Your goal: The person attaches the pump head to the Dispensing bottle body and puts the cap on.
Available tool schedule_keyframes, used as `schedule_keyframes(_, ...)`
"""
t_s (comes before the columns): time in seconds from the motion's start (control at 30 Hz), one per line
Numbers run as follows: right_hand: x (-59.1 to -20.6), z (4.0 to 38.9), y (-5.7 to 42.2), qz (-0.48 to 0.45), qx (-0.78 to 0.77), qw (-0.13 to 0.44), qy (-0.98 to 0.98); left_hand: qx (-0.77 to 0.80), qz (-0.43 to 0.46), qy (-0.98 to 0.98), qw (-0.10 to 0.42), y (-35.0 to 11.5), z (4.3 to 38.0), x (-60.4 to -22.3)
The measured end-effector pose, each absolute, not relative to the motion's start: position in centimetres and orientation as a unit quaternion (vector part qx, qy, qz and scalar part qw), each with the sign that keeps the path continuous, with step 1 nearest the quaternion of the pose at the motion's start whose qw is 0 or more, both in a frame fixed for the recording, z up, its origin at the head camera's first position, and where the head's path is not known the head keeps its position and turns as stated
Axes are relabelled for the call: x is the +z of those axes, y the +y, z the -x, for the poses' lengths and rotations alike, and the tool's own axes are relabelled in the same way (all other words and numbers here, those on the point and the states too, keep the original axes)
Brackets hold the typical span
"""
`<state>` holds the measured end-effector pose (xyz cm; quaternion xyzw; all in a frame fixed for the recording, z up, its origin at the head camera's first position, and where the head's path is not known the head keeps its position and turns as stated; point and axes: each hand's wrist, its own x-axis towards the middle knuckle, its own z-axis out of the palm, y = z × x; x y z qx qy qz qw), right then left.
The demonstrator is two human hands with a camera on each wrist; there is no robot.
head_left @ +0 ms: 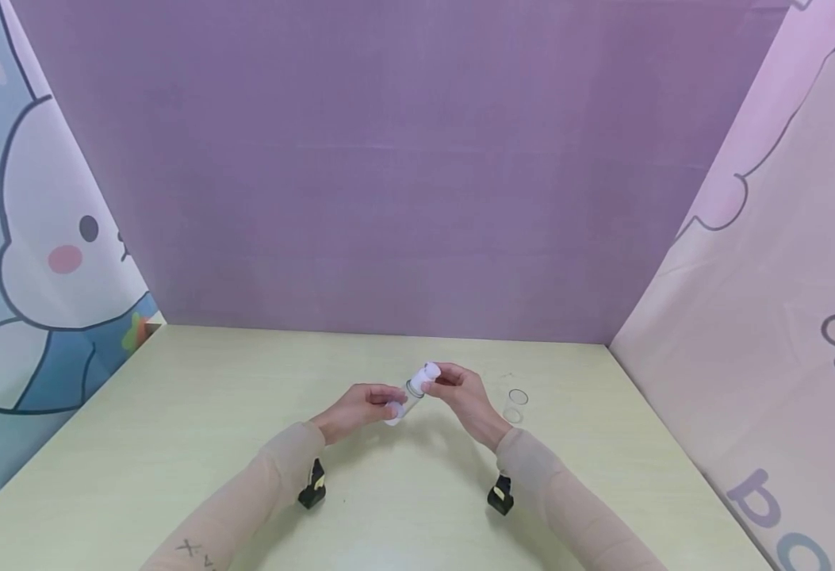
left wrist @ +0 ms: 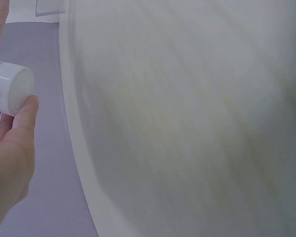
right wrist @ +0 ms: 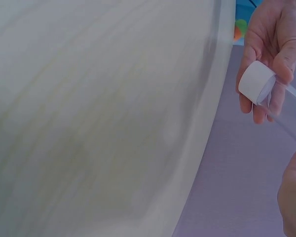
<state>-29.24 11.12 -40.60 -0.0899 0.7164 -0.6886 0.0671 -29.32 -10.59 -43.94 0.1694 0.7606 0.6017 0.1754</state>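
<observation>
Both hands hold a small clear bottle (head_left: 411,401) with white ends, tilted above the table. My left hand (head_left: 356,408) pinches the white end piece (head_left: 395,413) at its lower left between thumb and fingers. The right hand (head_left: 463,396) grips the white top (head_left: 427,376) at the upper right. In the right wrist view, the white end piece (right wrist: 257,82) sits against the left fingers, and the clear tube (right wrist: 286,111) runs from it toward the right hand (right wrist: 293,197). The left wrist view shows the left thumb on the flat face of the white end piece (left wrist: 20,91).
A clear open cylinder (head_left: 515,406) stands on the pale table (head_left: 231,381), just right of the right hand. A purple panel (head_left: 388,174) rises behind the table, and printed curtains (head_left: 767,317) flank both sides. Black devices (head_left: 312,485) hang under both wrists.
</observation>
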Motion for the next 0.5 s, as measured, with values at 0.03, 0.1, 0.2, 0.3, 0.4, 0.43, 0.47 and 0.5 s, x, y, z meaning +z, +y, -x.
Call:
schedule_keyframes(0.03,-40.63,29.26,11.14,0.09,-0.689,0.067,0.716,0.602,-0.169,0.761,0.176,-10.57,29.3,-43.93)
schedule_keyframes(0.1,-40.67,29.28,11.15,0.09,-0.689,0.067,0.716,0.601,-0.168,0.761,0.176,-10.53,29.29,-43.91)
schedule_keyframes(0.2,-40.67,29.26,11.15,0.089,-0.69,0.066,0.715,0.6,-0.166,0.763,0.176,-10.48,29.32,-43.92)
schedule_keyframes(0.3,-40.62,29.21,11.16,0.091,-0.692,0.063,0.714,0.599,-0.166,0.764,0.175,-10.44,29.37,-43.94)
schedule_keyframes(0.4,-40.61,29.16,11.19,0.095,-0.695,0.062,0.71,0.599,-0.167,0.763,0.175,-10.41,29.42,-43.94)
schedule_keyframes(0.43,-40.62,29.16,11.21,0.098,-0.697,0.064,0.708,0.599,-0.167,0.763,0.175,-10.41,29.42,-43.94)
schedule_keyframes(0.47,-40.63,29.16,11.25,0.1,-0.699,0.066,0.705,0.599,-0.167,0.763,0.175,-10.4,29.43,-43.94)
schedule_keyframes(0.5,-40.65,29.16,11.29,0.103,-0.701,0.068,0.703,0.599,-0.168,0.763,0.175,-10.38,29.44,-43.94)
